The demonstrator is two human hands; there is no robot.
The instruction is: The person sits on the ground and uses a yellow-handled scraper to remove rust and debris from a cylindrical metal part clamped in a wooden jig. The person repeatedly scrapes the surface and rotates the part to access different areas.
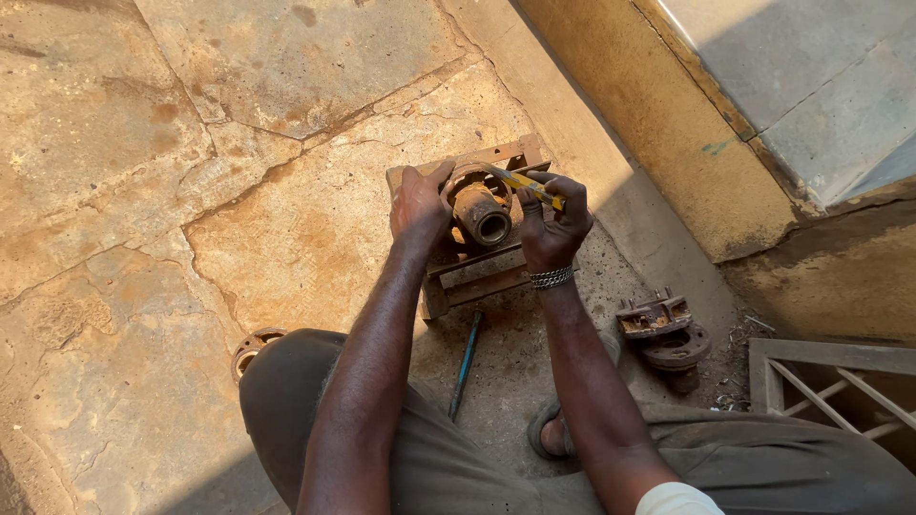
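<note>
Left hand [420, 202] is gripping the rusty hub [480, 212] — right hand [553, 227] is pinching a yellow tool [528, 185], prying at its rim — needs steady leverage.

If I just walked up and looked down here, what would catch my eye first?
Most likely the rusty hub-like metal part at the centre, resting on a small wooden frame on the cracked stone floor. The left hand steadies its rim while the right hand holds a yellow-handled tool across its top. A blue-handled tool lies below, and more rusty parts sit to the right.
</note>
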